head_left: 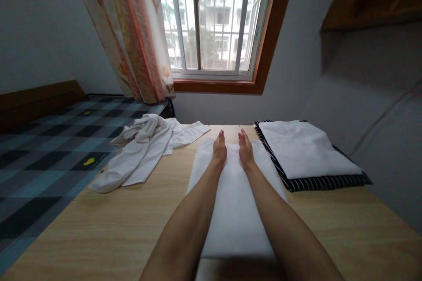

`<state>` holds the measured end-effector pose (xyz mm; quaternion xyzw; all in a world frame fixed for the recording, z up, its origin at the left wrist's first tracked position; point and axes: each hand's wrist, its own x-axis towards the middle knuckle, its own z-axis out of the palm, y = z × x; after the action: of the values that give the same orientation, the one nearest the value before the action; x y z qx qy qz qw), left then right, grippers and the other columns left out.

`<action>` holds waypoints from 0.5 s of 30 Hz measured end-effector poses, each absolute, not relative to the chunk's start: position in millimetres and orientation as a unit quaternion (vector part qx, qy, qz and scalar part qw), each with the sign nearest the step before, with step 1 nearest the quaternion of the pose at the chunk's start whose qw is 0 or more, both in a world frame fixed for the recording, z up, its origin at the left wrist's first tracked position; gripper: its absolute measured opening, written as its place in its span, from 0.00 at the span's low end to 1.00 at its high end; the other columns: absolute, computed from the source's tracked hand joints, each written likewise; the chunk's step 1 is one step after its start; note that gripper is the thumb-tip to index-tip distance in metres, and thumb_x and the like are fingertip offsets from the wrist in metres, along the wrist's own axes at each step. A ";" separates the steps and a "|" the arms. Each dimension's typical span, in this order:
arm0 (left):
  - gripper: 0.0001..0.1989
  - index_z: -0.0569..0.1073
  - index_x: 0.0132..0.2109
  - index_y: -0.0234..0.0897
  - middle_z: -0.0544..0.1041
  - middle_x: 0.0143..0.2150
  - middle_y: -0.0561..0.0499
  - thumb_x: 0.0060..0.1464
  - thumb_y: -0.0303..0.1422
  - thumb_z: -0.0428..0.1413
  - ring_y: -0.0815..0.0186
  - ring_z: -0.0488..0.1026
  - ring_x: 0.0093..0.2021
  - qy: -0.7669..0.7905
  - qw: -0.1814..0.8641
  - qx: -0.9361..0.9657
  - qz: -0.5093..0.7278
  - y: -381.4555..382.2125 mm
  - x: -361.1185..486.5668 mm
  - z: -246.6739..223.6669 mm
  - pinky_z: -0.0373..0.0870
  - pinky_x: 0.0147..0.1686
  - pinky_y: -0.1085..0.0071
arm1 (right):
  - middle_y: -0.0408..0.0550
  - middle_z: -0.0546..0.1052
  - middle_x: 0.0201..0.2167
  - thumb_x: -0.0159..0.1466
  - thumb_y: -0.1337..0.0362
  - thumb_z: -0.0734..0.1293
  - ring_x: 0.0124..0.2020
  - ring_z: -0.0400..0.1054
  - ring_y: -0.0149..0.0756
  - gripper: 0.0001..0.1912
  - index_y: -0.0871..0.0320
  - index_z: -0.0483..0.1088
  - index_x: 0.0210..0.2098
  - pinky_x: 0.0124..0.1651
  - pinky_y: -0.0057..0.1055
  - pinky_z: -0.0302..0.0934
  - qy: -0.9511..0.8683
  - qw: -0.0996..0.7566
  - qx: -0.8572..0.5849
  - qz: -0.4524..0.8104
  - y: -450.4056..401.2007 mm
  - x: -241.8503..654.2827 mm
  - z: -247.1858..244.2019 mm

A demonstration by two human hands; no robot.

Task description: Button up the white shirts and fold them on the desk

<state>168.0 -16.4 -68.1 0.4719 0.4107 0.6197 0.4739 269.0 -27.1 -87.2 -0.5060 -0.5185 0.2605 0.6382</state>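
A white cloth, folded into a long flat panel, lies on the wooden table in front of me. Near its far end my left hand stands on edge over the fabric, fingers stretched away from me. My right hand mirrors it a short gap to the right, also with straight fingers. The palms face each other with nothing between them but the cloth beneath. Whether the hands press on the cloth or just hover, I cannot tell. My forearms cover parts of the cloth's sides.
Crumpled white garments lie at the table's left edge. On the right, a folded white cloth rests on a black striped one. Left of the table is a bed with a checked cover. Behind are a window and curtain.
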 end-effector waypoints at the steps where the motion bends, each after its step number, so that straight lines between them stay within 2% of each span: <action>1: 0.30 0.66 0.62 0.26 0.62 0.66 0.38 0.65 0.46 0.42 0.61 0.57 0.67 0.419 0.453 0.494 0.612 -15.0 163.1 -67.7 0.51 0.65 0.66 | 0.58 0.66 0.61 0.66 0.39 0.49 0.62 0.60 0.42 0.41 0.62 0.55 0.66 0.64 0.42 0.50 -0.528 0.622 -0.524 0.245 -28.8 273.3 -86.7; 5: 0.31 0.66 0.61 0.23 0.63 0.64 0.35 0.65 0.46 0.41 0.59 0.58 0.66 0.450 0.377 0.564 0.580 -12.8 143.6 -67.4 0.51 0.65 0.65 | 0.64 0.66 0.61 0.67 0.40 0.48 0.62 0.59 0.45 0.42 0.70 0.59 0.63 0.64 0.39 0.50 -0.604 0.515 -0.592 0.142 -37.2 296.0 -84.9; 7: 0.30 0.67 0.60 0.24 0.65 0.63 0.35 0.65 0.46 0.42 0.58 0.60 0.65 0.462 0.334 0.602 0.559 -12.3 136.6 -67.7 0.52 0.65 0.64 | 0.64 0.66 0.60 0.69 0.45 0.45 0.62 0.58 0.44 0.39 0.71 0.61 0.61 0.64 0.37 0.48 -0.639 0.417 -0.642 0.081 -41.1 307.0 -84.7; 10: 0.28 0.67 0.60 0.25 0.67 0.62 0.34 0.65 0.44 0.42 0.56 0.62 0.64 0.497 0.254 0.657 0.508 -10.5 127.0 -67.6 0.54 0.64 0.64 | 0.64 0.67 0.59 0.70 0.50 0.47 0.63 0.57 0.46 0.34 0.70 0.64 0.59 0.66 0.39 0.43 -0.660 0.285 -0.695 0.031 -46.8 314.9 -85.9; 12: 0.27 0.66 0.60 0.24 0.67 0.61 0.33 0.65 0.41 0.42 0.55 0.63 0.63 0.540 0.206 0.683 0.447 -8.9 119.4 -67.1 0.55 0.63 0.63 | 0.64 0.65 0.61 0.69 0.50 0.50 0.64 0.54 0.48 0.33 0.71 0.62 0.60 0.67 0.43 0.39 -0.661 0.228 -0.715 0.018 -50.9 313.9 -87.1; 15: 0.26 0.64 0.61 0.22 0.65 0.62 0.31 0.65 0.39 0.43 0.53 0.61 0.64 0.588 0.139 0.722 0.336 -7.5 109.2 -65.9 0.55 0.62 0.61 | 0.65 0.58 0.65 0.68 0.47 0.51 0.67 0.47 0.51 0.39 0.74 0.53 0.65 0.67 0.46 0.36 -0.630 0.173 -0.757 0.004 -56.7 309.1 -87.2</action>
<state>109.2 -7.5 -65.9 0.7224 0.5882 0.3361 0.1386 309.1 -56.7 -87.2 -0.7568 -0.6303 0.0038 0.1732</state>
